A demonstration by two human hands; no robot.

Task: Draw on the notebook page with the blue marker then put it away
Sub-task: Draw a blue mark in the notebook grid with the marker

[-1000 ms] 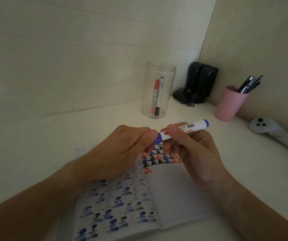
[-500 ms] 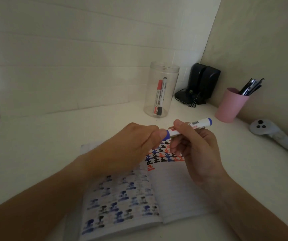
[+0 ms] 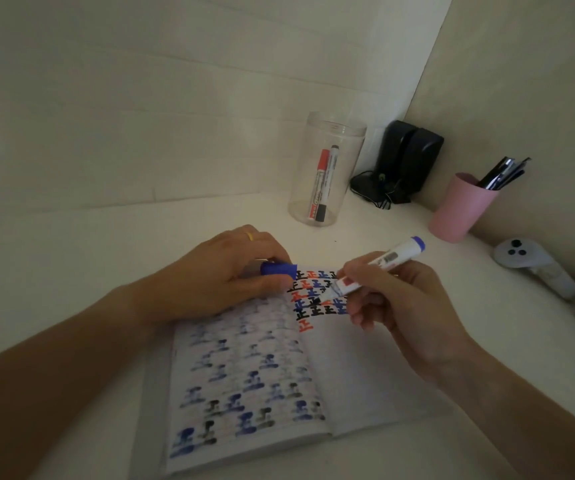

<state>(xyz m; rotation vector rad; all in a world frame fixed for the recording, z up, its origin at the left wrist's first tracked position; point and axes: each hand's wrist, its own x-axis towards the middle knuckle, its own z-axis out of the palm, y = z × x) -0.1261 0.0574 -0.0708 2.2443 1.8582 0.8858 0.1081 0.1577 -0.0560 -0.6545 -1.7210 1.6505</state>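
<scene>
Nearest us the open notebook (image 3: 314, 375) lies on the tabletop (image 3: 71, 258). Over its top edge our right hand (image 3: 407, 306) pinches the uncapped marker (image 3: 379, 266), tip seemingly just above the page, while our left hand (image 3: 216, 275) fingers (image 3: 272, 251) close on its cap (image 3: 279, 269). Behind stands a clear jar (image 3: 327, 171).

The notebook (image 3: 355, 368) is matt lined paper, ink bleeding through its left page. The blue marker (image 3: 379, 265) and its cap (image 3: 277, 268) look smooth plastic. Behind the notebook, the jar (image 3: 326, 171) is clear glossy plastic; the table (image 3: 106, 244) is smooth, matt white.
</scene>
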